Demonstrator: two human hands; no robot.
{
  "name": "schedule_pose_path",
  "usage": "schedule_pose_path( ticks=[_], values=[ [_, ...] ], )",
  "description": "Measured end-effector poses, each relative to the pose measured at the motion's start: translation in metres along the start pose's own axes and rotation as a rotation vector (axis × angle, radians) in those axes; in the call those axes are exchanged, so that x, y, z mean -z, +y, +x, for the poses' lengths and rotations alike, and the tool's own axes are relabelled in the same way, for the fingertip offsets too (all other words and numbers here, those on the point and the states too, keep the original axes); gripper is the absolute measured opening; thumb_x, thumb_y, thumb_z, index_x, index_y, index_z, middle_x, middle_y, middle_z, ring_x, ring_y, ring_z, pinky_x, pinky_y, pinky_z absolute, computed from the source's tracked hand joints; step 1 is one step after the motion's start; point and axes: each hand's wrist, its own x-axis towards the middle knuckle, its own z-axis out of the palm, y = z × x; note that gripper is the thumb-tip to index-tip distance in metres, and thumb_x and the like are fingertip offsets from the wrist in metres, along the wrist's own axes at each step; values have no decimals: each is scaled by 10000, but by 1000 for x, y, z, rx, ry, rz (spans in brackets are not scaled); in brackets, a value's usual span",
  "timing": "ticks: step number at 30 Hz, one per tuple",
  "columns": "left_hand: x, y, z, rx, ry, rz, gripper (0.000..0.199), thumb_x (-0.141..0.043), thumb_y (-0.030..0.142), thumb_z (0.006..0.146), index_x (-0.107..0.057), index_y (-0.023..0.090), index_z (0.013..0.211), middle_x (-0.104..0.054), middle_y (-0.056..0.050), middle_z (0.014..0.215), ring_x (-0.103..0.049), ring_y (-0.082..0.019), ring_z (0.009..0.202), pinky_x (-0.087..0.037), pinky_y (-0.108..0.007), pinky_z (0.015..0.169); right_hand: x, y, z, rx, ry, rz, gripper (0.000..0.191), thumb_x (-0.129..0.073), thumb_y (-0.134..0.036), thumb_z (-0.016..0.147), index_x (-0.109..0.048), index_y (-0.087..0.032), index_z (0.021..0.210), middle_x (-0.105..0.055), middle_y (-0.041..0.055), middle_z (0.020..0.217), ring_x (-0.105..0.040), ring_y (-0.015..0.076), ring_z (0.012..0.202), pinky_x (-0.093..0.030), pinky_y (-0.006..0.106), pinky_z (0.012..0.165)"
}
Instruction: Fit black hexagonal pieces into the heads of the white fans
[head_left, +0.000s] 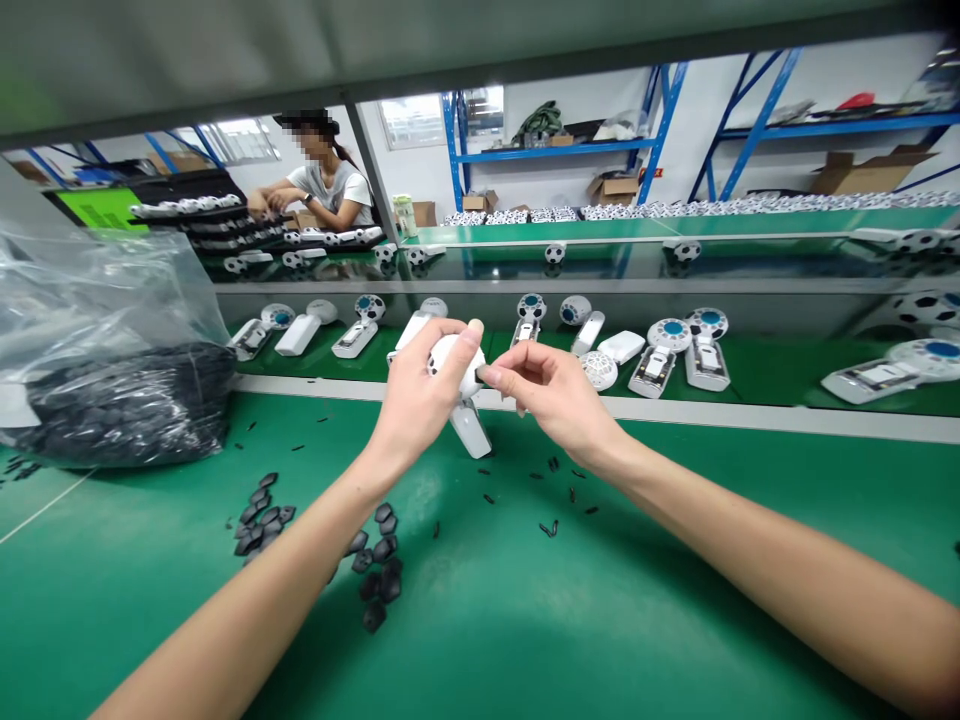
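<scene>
The fingers of the left hand (417, 395) are clenched around a white handheld device (452, 366), with its round head at the fingertips and its flat handle (472, 430) tilting down below the hand. The right hand (550, 386) pinches a small black piece (480, 374) between thumb and forefinger, right against the side of the head; the fingers hide how it meets the surface. One dark patch shows on the head near the left hand, and most of the head is bare white or hidden. On the green bench (525, 640) below the hands, two loose heaps of black pieces (262, 517) (380, 560) lie with strays scattered around them. A clear plastic bag (112, 400) at the left bulges with many more. Just beyond the bench edge, a lower shelf (772, 385) carries white devices, several with open backs and round heads with blue centres. A higher shelf (525, 232) holds long rows of black-and-white football-patterned heads. Farther off, a co-worker (322, 185) sits by more rows of white units, in front of blue racks (559, 150) holding cardboard boxes
</scene>
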Motion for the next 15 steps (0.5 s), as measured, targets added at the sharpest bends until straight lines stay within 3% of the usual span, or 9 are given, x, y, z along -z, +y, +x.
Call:
schedule_pose_path(
  ticks=[3, 8, 13, 15],
  values=[
    [4, -2, 2, -13, -51, 8, 427, -689, 636, 929, -668, 213, 984, -684, -37, 943, -609, -198, 831, -460, -319, 737, 1, 2, 0, 15, -32, -29, 399, -966, -502, 732, -715, -193, 769, -704, -14, 720, -613, 126, 658, -513, 267, 616],
    [10, -11, 4, -53, -105, 5, 612, -966, 586, 659, -674, 217, 1050, -696, -51, 1061, -619, -198, 865, -478, -295, 724, 5, 2, -1, 38, -85, -67, 337, -896, -504, 811, -777, -189, 827, -781, 33, 809, -704, 165, 749, -591, 306, 708],
    [11, -16, 5, -100, -84, -31, 494, -952, 533, 702, -686, 207, 960, -691, -39, 950, -602, -174, 772, -461, -272, 639, 19, -5, 4, 59, -277, -123, 292, -822, -486, 907, -833, -195, 919, -830, 48, 888, -787, 191, 866, -637, 318, 805],
    [9, -18, 6, -126, -77, -49, 428, -921, 496, 747, -681, 204, 948, -690, -34, 914, -603, -170, 758, -463, -271, 635, 27, -11, 6, 36, -290, -143, 279, -798, -458, 936, -846, -190, 1001, -847, 62, 932, -810, 198, 888, -645, 306, 789]
  ],
)
